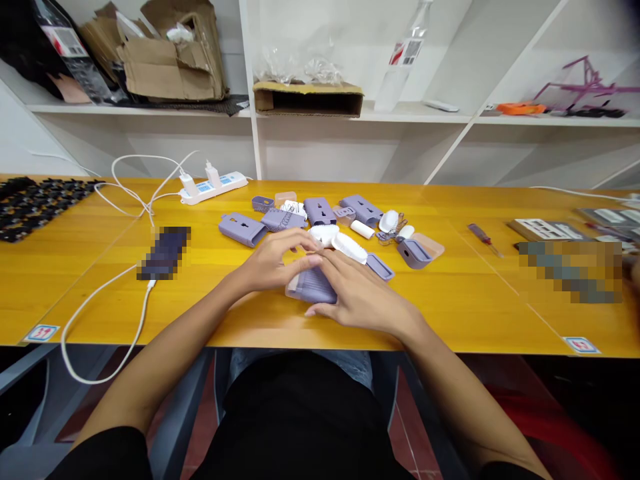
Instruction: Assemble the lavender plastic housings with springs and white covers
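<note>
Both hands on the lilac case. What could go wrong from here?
The lilac case under the left hand and right hand sits near the front edge of the yellow table, so a slip might send it off. The loose white oval piece just beyond the right hand could get knocked into nearby parts. The white cable hanging over the edge might snag an arm.

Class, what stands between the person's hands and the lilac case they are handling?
Nothing visible stands between them. The left hand and right hand both clasp the ribbed lilac case directly, at the table's near side, with the other lilac pieces lying farther off.
</note>
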Available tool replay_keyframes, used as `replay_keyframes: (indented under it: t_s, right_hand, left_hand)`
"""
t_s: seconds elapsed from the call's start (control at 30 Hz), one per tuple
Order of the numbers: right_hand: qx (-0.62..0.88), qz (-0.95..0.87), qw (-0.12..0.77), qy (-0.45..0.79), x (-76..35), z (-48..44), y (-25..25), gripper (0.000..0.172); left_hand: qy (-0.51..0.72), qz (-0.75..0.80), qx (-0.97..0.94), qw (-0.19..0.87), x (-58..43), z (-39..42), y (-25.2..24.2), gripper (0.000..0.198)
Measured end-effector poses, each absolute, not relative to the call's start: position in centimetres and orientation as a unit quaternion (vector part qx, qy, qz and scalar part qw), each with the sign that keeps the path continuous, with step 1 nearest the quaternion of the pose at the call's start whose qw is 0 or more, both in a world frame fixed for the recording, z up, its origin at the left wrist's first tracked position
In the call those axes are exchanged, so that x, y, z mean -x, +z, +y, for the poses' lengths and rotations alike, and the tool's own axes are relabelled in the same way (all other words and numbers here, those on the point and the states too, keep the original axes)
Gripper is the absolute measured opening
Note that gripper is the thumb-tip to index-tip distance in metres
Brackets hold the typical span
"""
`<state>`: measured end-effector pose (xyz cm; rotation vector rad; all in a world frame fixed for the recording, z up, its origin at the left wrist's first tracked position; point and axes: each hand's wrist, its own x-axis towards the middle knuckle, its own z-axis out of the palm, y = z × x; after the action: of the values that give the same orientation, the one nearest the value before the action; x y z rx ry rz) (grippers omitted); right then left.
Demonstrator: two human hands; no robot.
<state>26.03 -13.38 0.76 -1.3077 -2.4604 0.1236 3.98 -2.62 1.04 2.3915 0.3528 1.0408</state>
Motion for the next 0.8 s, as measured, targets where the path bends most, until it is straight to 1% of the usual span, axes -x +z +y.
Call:
replay_keyframes:
  t_s: [0.07,0.13,0.17,0.2,0.27,0.33,0.37,0.43,0.53,0.63,0.73,0.8]
  right_hand:
    - [0.481,-0.864,0.14,0.055,-26.3,-13.7,0.9,0.095]
    - [0.499,-0.856,0.115,0.075,-26.5,-13.9,0.9,0.084]
    - [0.506,-0.85,0.119,0.088,-26.6,-13.8,0.9,0.077]
    - [0.509,-0.843,0.135,0.107,-26.7,-13.6,1.0,0.072]
    - [0.503,-0.824,0.198,0.171,-26.9,-13.1,1.2,0.069]
    - [0.491,-0.778,0.28,0.276,-27.0,-12.5,1.3,0.065]
    - [0.483,-0.74,0.323,0.338,-27.0,-12.2,1.3,0.059]
    - [0.463,-0.64,0.407,0.46,-26.6,-11.7,1.0,0.05]
    - [0.405,-0.503,0.498,0.579,-25.5,-11.4,0.3,0.053]
    - [0.361,-0.472,0.517,0.616,-24.5,-11.4,-0.3,0.057]
    - [0.347,-0.49,0.514,0.613,-24.1,-11.3,-0.5,0.058]
    - [0.351,-0.503,0.511,0.602,-24.1,-11.2,-0.7,0.057]
  left_hand:
    - [0.301,0.128,-0.905,0.273,-3.9,-3.0,1.1,0.029]
    - [0.256,0.146,-0.912,0.287,-3.7,-3.0,1.1,0.037]
    - [0.251,0.159,-0.907,0.299,-3.6,-2.9,1.1,0.04]
    - [0.261,0.176,-0.895,0.316,-3.5,-2.8,1.1,0.044]
    - [0.317,0.204,-0.85,0.369,-3.2,-2.3,1.2,0.054]
    - [0.383,0.216,-0.782,0.441,-3.0,-1.9,1.4,0.064]
    - [0.405,0.215,-0.749,0.479,-2.9,-1.7,1.5,0.067]
    - [0.412,0.209,-0.693,0.553,-3.0,-1.5,1.5,0.07]
    - [0.387,0.218,-0.632,0.635,-3.5,-1.6,1.2,0.073]
    - [0.397,0.235,-0.6,0.653,-4.0,-1.6,0.9,0.067]
    - [0.414,0.241,-0.599,0.641,-4.1,-1.6,1.0,0.06]
    - [0.423,0.252,-0.599,0.632,-4.0,-1.6,1.2,0.06]
